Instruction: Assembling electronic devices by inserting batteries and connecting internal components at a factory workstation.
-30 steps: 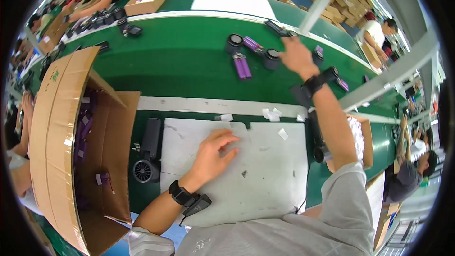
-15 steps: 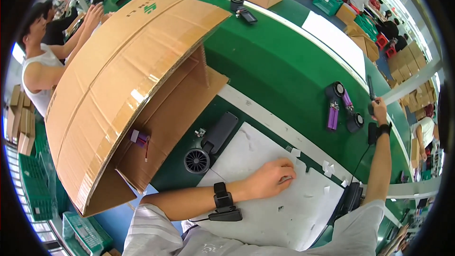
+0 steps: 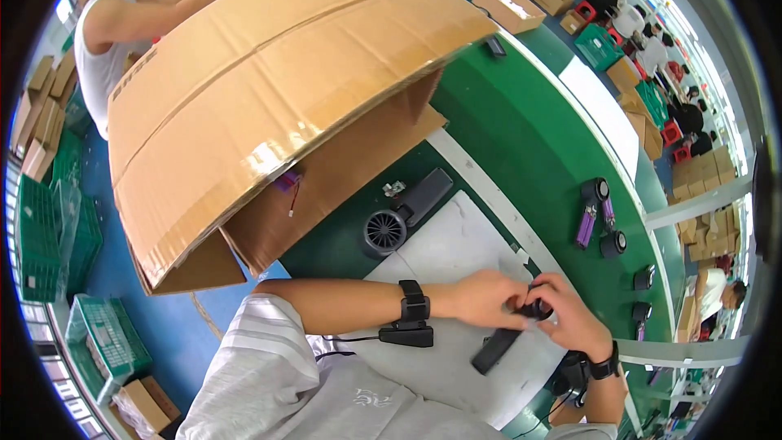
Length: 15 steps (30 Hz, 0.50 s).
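Note:
Both of my hands meet over the white work sheet (image 3: 432, 375). My left hand (image 3: 481, 297) is closed at the left side of a black handheld fan's round head. From the other side, my right hand (image 3: 578, 322) grips the same handheld fan (image 3: 498, 350), whose dark handle slants down toward me. Fingers cover most of the head. Beyond the sheet's left corner lies another dark fan (image 3: 385, 231) with a round grille and a folding handle. A small metal-and-white part (image 3: 394, 189) sits beside it.
A large cardboard box (image 3: 269, 114) lies open toward me on the left, with a purple battery (image 3: 287, 181) inside. Fan heads with purple batteries (image 3: 586, 224) rest on the green bench at right. A co-worker (image 3: 122, 24) stands at far left. Green crates (image 3: 110, 342) are on the floor.
My right hand has come back from the far right with a black handheld fan. My left hand has closed on it too. The view has shifted, so the box appears farther right.

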Each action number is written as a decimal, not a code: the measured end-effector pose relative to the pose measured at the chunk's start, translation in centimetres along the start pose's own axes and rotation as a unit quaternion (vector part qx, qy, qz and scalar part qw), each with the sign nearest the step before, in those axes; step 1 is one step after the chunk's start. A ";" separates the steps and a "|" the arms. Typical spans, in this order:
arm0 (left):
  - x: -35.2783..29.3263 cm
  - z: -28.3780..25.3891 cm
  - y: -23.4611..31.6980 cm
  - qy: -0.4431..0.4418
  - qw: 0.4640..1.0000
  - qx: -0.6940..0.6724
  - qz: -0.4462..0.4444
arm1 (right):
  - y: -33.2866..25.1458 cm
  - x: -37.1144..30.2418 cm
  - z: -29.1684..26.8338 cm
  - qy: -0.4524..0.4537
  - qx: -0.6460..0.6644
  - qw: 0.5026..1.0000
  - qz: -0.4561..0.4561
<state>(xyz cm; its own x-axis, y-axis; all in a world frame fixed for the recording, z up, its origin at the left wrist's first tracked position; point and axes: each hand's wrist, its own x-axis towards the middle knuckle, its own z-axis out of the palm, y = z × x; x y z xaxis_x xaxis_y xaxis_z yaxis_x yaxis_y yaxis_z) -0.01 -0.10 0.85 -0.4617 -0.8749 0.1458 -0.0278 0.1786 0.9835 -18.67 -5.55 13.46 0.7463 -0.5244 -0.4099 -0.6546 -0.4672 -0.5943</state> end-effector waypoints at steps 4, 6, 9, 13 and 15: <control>-0.4 0.4 -1.3 -0.055 0.983 0.155 0.081 | -4.6 1.2 -1.8 0.018 -0.093 0.992 -0.079; -0.6 0.8 -2.4 -0.023 0.985 0.142 0.099 | -8.7 4.2 -1.9 0.068 -0.123 0.980 -0.143; -0.4 0.8 -3.8 -0.028 0.982 0.142 0.119 | -13.6 9.3 1.2 0.005 -0.112 0.955 -0.273; 6.3 4.0 -4.0 -0.050 0.981 0.154 0.107 | -18.8 16.4 9.2 0.012 -0.283 0.889 -0.360; 3.5 3.0 -6.0 -0.073 0.980 0.153 0.100 | -19.9 19.4 11.7 0.061 -0.363 0.869 -0.332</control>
<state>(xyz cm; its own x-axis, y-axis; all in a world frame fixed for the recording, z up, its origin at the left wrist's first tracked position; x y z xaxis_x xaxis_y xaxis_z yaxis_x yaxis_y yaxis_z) -4.09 -2.85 -4.85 -0.6071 -0.7386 0.2930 -0.1787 0.4862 0.8554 10.23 1.88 9.26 0.9990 -0.0181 -0.0410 -0.0206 -0.9979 -0.0613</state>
